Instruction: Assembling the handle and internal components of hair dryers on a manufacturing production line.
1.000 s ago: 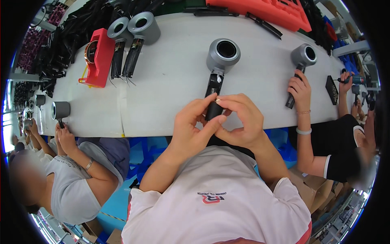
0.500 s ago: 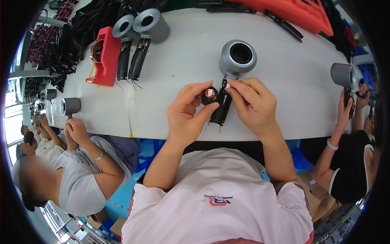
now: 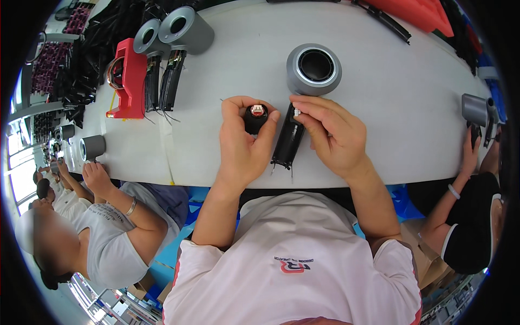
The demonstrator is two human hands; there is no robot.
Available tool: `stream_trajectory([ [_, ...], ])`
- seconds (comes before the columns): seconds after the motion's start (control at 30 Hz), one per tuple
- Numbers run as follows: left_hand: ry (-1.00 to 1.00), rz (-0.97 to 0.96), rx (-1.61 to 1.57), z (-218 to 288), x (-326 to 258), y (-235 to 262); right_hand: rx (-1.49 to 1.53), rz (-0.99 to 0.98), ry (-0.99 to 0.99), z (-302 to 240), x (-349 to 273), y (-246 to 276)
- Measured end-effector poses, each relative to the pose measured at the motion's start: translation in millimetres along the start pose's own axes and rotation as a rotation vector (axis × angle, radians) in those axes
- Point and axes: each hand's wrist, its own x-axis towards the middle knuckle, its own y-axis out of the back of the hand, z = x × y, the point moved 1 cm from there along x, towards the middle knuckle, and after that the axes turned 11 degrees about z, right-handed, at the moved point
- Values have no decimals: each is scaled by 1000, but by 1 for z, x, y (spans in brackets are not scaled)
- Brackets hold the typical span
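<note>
A grey hair-dryer body with a black handle lies on the white table in front of me. My left hand grips a small black round part with a pale connector at its top, just left of the handle. My right hand rests over the handle's upper end, its fingertips pinching a small white connector there.
Two more grey dryer bodies with black handles lie at the back left beside a red holder. A person on my left holds a grey dryer; another on my right holds one. Red trays sit at the back.
The view has closed in on the dryer. My left hand has drawn the black round part away to the left of the handle, and my right hand has settled on the handle's upper end.
</note>
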Motion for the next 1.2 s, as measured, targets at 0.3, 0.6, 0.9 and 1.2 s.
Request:
stream_trajectory([
  [0.3,-353,-259,361,14,5,2,2,31,55,7,-8,-5],
  [0.6,-547,-209,333,8,3,3,-84,60,43,4,-2,-1],
  [0.9,-557,-169,385,3,0,5,-137,20,72,2,-2,-1],
  [1.2,-738,-224,572,18,4,7,-154,16,128,7,-4,-1],
])
